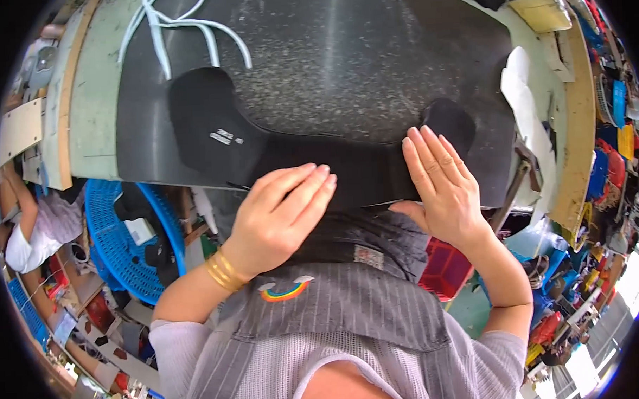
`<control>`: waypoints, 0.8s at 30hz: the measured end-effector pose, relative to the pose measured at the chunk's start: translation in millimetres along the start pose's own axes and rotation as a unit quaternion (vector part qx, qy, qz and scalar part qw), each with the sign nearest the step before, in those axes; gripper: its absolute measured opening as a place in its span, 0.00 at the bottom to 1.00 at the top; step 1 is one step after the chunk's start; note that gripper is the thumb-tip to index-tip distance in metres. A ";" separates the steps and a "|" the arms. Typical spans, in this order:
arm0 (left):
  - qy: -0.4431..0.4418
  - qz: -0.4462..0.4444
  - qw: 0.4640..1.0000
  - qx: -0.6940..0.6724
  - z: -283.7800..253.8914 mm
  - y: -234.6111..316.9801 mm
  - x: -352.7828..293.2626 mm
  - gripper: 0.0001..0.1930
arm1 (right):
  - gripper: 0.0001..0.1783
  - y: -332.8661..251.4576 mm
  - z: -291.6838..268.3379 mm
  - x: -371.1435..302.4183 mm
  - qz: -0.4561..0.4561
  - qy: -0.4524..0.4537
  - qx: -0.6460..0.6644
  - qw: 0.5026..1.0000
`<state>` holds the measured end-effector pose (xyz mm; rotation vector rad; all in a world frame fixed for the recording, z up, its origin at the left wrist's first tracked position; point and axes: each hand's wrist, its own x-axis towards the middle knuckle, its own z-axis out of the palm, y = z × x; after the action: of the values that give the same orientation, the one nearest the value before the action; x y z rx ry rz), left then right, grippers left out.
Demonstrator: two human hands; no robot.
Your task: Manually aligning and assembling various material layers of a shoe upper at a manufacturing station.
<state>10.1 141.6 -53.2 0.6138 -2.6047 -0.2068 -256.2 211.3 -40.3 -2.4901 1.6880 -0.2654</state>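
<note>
A black, curved flat piece with small white print on its left end lies along the near edge of a dark, speckled board. Flat on the right part of the piece rests my right hand, its fingers stretched and its thumb apart at the near edge. My left hand touches the middle of the piece with extended fingers; its thumb is mostly hidden. Neither hand visibly grips anything. Pale blue-white strips lie on the board at the far left.
A white floppy sheet lies at the board's right edge. Below the table's left side stands a blue plastic basket with dark pieces in it. A red crate sits low at right. Another person is at the far left.
</note>
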 end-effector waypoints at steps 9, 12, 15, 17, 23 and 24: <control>-0.012 -0.098 0.995 -0.006 -22.7 -14.6 -13.2 0.13 | 0.22 -47.0 20.3 31.4 -0.167 0.096 0.034 0.981; -0.020 -0.066 0.998 0.006 -20.2 -24.5 -24.7 0.13 | 0.20 -56.9 17.0 40.4 -0.172 0.091 -0.008 0.981; -0.031 -0.059 0.997 -0.027 -28.0 -32.6 -20.7 0.14 | 0.19 -53.9 10.5 48.3 -0.178 0.089 0.030 0.980; -0.033 -0.046 0.998 0.012 -33.2 -25.9 -11.4 0.14 | 0.18 -52.8 5.2 53.2 -0.171 0.096 0.046 0.980; -0.012 -0.102 0.993 -0.057 -47.6 -24.3 16.8 0.06 | 0.16 -36.2 -32.3 74.7 -0.128 0.267 0.100 0.950; 0.044 -0.147 0.980 -0.128 -55.2 -24.5 18.8 0.04 | 0.18 -36.8 -49.3 61.4 -0.069 0.314 0.021 0.947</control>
<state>30.1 108.9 -2.9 0.8880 -2.3405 -0.5845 -211.1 167.8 19.9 -2.6617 1.6498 -1.2039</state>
